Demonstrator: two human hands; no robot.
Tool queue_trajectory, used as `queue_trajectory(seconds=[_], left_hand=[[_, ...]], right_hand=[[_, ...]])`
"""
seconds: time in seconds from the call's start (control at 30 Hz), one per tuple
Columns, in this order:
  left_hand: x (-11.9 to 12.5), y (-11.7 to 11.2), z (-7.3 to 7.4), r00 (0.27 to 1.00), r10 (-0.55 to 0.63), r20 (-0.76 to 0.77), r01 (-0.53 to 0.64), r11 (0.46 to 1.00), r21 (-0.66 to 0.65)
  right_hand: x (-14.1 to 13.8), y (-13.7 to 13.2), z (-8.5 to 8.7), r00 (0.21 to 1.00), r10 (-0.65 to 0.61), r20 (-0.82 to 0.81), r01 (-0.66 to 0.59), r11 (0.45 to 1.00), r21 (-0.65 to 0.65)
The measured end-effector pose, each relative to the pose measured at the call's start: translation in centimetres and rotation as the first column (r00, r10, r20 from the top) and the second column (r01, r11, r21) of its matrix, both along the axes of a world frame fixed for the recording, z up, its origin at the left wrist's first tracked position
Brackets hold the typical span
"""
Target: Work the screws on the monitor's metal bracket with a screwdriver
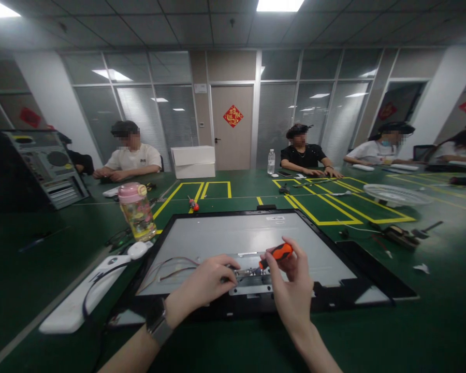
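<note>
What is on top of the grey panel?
A metal bracket, thin wires and a white label show on the grey panel. The right hand holds an orange screwdriver at the bracket. The left hand hides part of the panel; anything beneath cannot be seen.

The panel (217, 233) looks smooth metal, the screwdriver handle (282, 252) plastic, the door (232, 147) wood.

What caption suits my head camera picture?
Right hand holds an orange screwdriver over a flat panel; left hand beside it.
</note>
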State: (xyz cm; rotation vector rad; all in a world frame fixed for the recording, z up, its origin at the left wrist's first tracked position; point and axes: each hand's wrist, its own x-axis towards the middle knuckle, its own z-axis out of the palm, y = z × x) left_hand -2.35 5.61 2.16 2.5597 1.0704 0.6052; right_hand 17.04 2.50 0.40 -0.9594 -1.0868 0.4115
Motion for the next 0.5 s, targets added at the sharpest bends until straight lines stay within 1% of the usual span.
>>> queue_trajectory(seconds=[0.13, 0.23, 0.37, 0.5], left_hand=[[-0.3, 0.4, -0.2, 0.991, -0.006, 0.137, 0.012, 0.999, -0.048], [-0.5, 0.7, -0.2, 0.974, 0.027, 0.225, -0.016, 0.998, -0.054], [-0.7, 1.5, -0.5, 0.961, 0.085, 0.263, -0.079, 0.996, -0.036], [-1.0, 2.4, -1.2, 0.948, 0.159, 0.276, -0.161, 0.987, -0.016]], right_hand=[[0.0, 0.2, -0.4, 0.995, 0.033, 0.095, -0.036, 0.999, 0.027], [0.2, 0.5, -0.7, 0.987, 0.052, 0.155, -0.056, 0.998, 0.022], [0.2, 0.7, -1.0, 0.979, 0.060, 0.193, -0.063, 0.998, 0.013], [-0.3, 0.4, -1.0, 0.980, 0.057, 0.193, -0.057, 0.998, -0.005]])
